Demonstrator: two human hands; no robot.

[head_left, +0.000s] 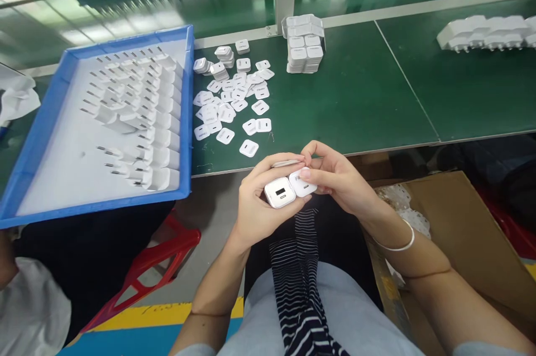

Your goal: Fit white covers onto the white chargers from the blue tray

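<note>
Both hands meet over my lap, just short of the near edge of the green bench. My left hand is closed around a white charger body, its face with the dark slot turned up toward me; the body lies across my palm, long axis running roughly left to right. My right hand is closed in a pinch on a small white cover plate, thumb on top. The plate sits directly to the right of the charger body and touches it, edge against edge, so the two parts lie side by side between my hands. Something thin and pale shows behind the charger body at my left fingertips; I cannot tell what it is. Beyond the hands, on the bench, a loose scatter of cover plates lies forward and to the left, nearer my left hand than my right. Further back stands a neat stack of plates. A blue tray on the left holds rows of charger bodies, prongs pointing left. More white chargers sit at far right, well apart. A cardboard box stands beside my right forearm.
</note>
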